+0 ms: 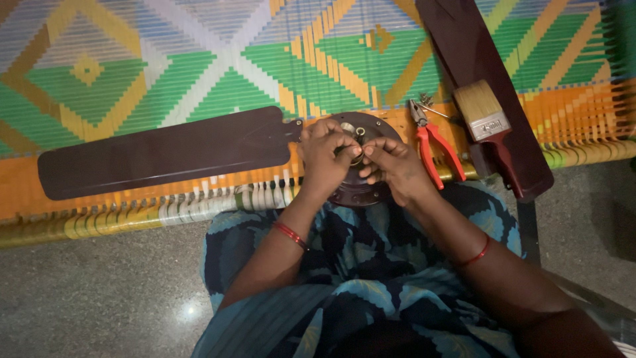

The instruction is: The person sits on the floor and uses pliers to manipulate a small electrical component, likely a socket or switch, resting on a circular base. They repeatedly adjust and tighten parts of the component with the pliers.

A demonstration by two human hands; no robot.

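a dark round fan motor housing (358, 192) is shown resting at the near edge of a woven cot (165, 73) patterned in green, orange and white, directly above the seated person's lap. the left hand (324, 159) and the right hand (394, 166) are both laid over the top face of the housing. the fingers of both hands are curled nearly closed and brought together at the centre of the housing, where a small pale ring-like part (356, 158) is pinched between them; whether it is a washer, a clip or a bearing ring cannot be told. a red bangle is worn on each wrist.

one dark brown fan blade (165, 152) is seen extending to the left of the housing, its root meeting the housing rim. a second dark blade (477, 79) is laid to the right of the housing, running away toward the far edge of the cot. red-handled pliers (434, 146) lie just right of the housing, with a few small screws (426, 101) beyond their tips. a flat paintbrush (487, 119) with pale bristles rests on the second blade.

the step in hand is judged to be the seating or removal of the small part at the hub. the next move is judged to call for a steady fingertip grip while the housing is kept from sliding off the cot edge.
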